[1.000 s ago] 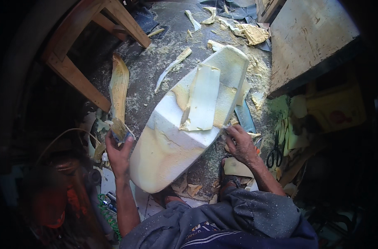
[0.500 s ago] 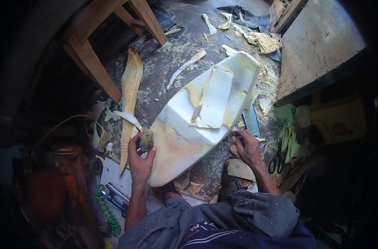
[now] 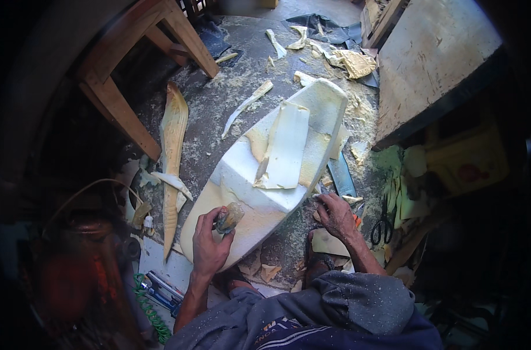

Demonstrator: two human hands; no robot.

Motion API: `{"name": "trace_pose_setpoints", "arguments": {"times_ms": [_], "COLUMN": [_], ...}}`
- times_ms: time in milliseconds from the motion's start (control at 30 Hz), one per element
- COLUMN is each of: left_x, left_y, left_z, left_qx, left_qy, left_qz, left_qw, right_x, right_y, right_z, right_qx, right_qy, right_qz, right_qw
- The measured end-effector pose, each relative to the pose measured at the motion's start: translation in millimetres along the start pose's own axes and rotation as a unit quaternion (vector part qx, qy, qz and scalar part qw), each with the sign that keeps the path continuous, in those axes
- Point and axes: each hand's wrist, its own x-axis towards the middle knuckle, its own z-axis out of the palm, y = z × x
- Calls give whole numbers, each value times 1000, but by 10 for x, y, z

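Note:
A large cream foam shape (image 3: 259, 216) lies diagonally on the dusty floor, with a pale curved slab (image 3: 283, 140) on it. My left hand (image 3: 212, 248) grips a small grimy translucent object (image 3: 231, 217) over the shape's lower left part. My right hand (image 3: 335, 217) is curled low beside the shape's right edge, near a long blue strip (image 3: 341, 175) and something orange (image 3: 356, 221); what its fingers hold is unclear. A long tan offcut (image 3: 173, 140) lies to the left, with a white sliver (image 3: 171, 179) across it.
A wooden stool (image 3: 189, 44) stands upper left and a worn board-topped piece (image 3: 429, 70) upper right. Foam scraps (image 3: 350, 61) litter the floor (image 3: 219, 87). Black scissors (image 3: 382, 227), a yellow container (image 3: 464, 169), a rusty cylinder (image 3: 93, 256) and a green coiled hose (image 3: 149, 309) surround me.
My left hand has moved rightward and down from the shape's left side to over it, carrying the small object. The white sliver came to rest across the tan offcut, which extends farther down.

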Motion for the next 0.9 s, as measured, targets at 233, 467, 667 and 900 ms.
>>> {"name": "trace_pose_setpoints", "arguments": {"times_ms": [233, 467, 667, 900], "left_x": [-62, -89, -48, 256], "left_y": [27, 26, 33, 130], "left_z": [71, 62, -29, -162], "left_qx": [-11, 3, 120, 162], "left_qy": [-17, -23, -94, -168], "left_qz": [19, -31, -4, 72], "left_qw": [1000, 999, 988, 970], "right_x": [64, 16, 17, -93], "right_y": [41, 385, 655, 846], "right_z": [16, -95, -270, -390], "right_qx": [17, -76, -57, -79], "right_qy": [-18, 13, 79, 58], "right_qz": [-37, 150, 116, 168], "right_qw": [999, 986, 988, 981]}}
